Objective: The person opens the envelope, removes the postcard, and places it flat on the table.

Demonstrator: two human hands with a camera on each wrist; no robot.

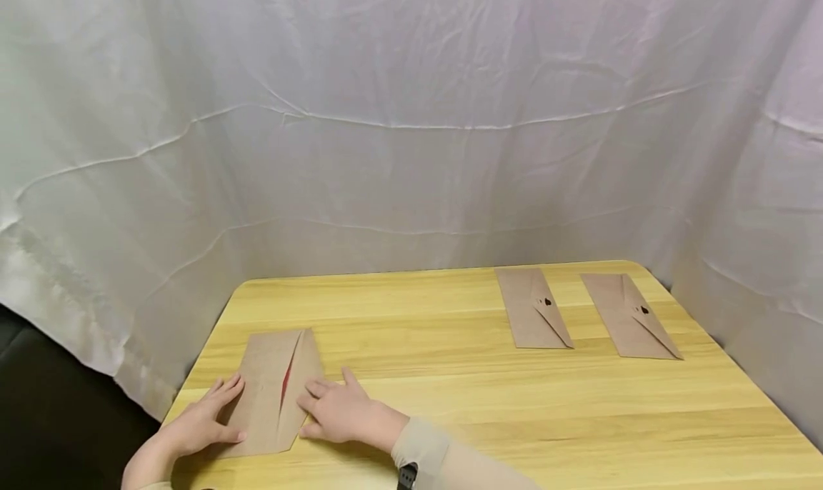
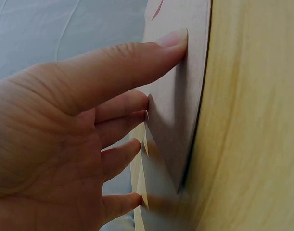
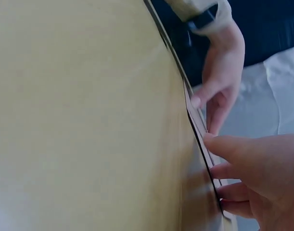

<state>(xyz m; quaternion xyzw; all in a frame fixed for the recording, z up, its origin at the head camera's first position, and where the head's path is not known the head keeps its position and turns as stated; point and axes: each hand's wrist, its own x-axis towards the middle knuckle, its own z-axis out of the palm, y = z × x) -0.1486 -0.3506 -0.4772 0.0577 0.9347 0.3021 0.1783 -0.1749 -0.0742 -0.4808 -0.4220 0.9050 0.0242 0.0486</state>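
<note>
A brown paper envelope [image 1: 263, 383] lies at the front left of the table, its flap folded over on the right side. Through the gap beside the flap a strip of red [image 1: 286, 384] shows. My left hand [image 1: 202, 418] rests at the envelope's left edge with fingers spread; in the left wrist view the thumb [image 2: 173, 39] lies on the paper and the fingertips are at its edge. On the flap's outer edge, my right hand [image 1: 343, 410] touches the paper with spread fingertips. The right wrist view shows the envelope [image 3: 197, 118] edge-on, both hands along it.
Two more brown envelopes lie flat at the back right, one nearer the middle [image 1: 524, 315] and one farther right [image 1: 614, 311], each with a dark mark on its flap. The wooden table [image 1: 424, 376] is bordered by pale curtains [image 1: 418, 183] behind and at both sides.
</note>
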